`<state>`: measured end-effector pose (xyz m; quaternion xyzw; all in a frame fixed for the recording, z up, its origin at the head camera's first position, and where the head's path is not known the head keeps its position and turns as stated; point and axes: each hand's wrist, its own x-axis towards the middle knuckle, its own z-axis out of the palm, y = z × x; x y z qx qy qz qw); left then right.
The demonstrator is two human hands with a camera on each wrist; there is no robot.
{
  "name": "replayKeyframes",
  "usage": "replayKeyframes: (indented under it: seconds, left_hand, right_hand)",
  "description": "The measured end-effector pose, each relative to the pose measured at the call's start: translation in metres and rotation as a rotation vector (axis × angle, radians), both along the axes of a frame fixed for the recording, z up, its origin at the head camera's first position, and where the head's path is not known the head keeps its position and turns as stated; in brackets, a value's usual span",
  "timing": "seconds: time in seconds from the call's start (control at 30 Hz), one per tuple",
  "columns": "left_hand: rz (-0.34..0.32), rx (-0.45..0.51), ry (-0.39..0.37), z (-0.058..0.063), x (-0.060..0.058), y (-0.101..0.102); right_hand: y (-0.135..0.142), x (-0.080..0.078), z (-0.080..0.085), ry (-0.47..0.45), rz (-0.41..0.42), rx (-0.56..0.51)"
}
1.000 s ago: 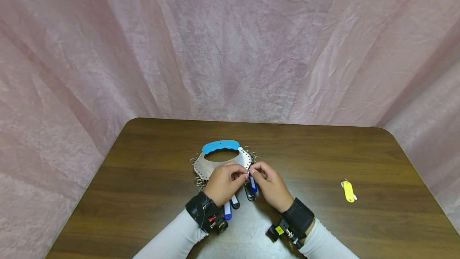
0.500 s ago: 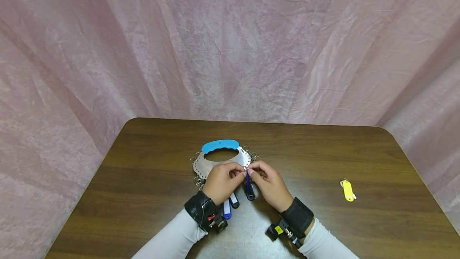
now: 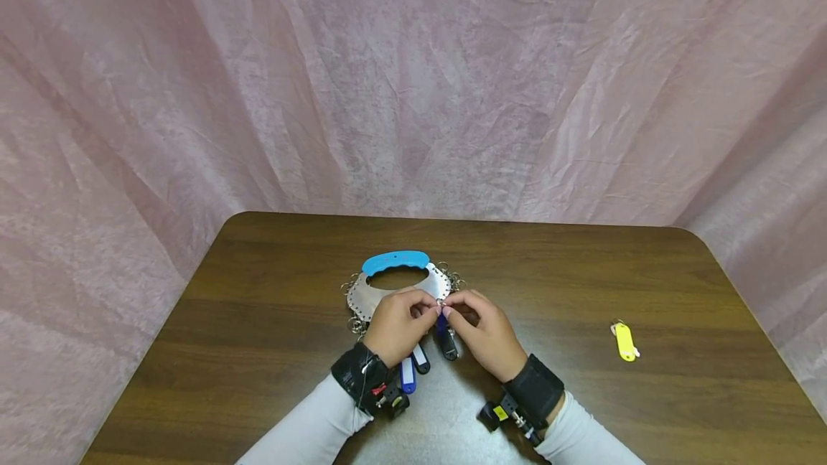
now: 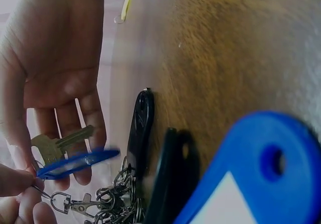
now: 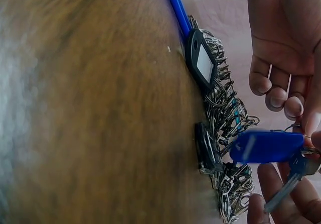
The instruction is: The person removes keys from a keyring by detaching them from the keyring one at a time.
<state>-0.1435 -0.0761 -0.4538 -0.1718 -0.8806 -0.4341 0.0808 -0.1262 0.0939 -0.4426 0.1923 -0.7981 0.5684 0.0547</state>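
Observation:
A silver key holder plate (image 3: pixel 365 300) with a blue handle (image 3: pixel 395 261) lies on the table, small clips and rings along its edge. Over its right lower edge, my left hand (image 3: pixel 397 323) pinches a metal ring (image 4: pixel 42 193) that is linked to a swivel clip (image 4: pixel 80 205). My right hand (image 3: pixel 487 332) meets it, thumb and finger pinching the key ring of a blue key tag (image 5: pixel 268 146). A key (image 4: pixel 60 144) hangs with that tag. Fingertips hide where the two rings meet, so I cannot tell whether they are joined.
Black key tags (image 3: pixel 448 345) and another blue key tag (image 3: pixel 408 377) hang at the plate's near side. A yellow key tag (image 3: pixel 624 342) lies apart on the right of the wooden table (image 3: pixel 278 379). Behind stands a pink curtain (image 3: pixel 413 92).
Both hands stay close together, the right shifting slightly left. The blue tag between them has turned, first edge-on, and now hangs further left, over the black tag's top.

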Motion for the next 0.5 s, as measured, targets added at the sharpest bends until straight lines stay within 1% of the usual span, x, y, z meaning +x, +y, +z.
replayKeyframes:
  seconds: [0.2,0.5]
  left_hand:
    - [-0.021,-0.007,0.003,0.0002,0.0005,0.0004]
    - [-0.048,-0.007,0.020,0.0003,0.0005,0.0009]
  right_hand:
    - [0.0003,0.0000,0.0009,-0.019,-0.014,0.019]
    - [0.0007,-0.0003,0.0018,-0.072,-0.014,-0.004]
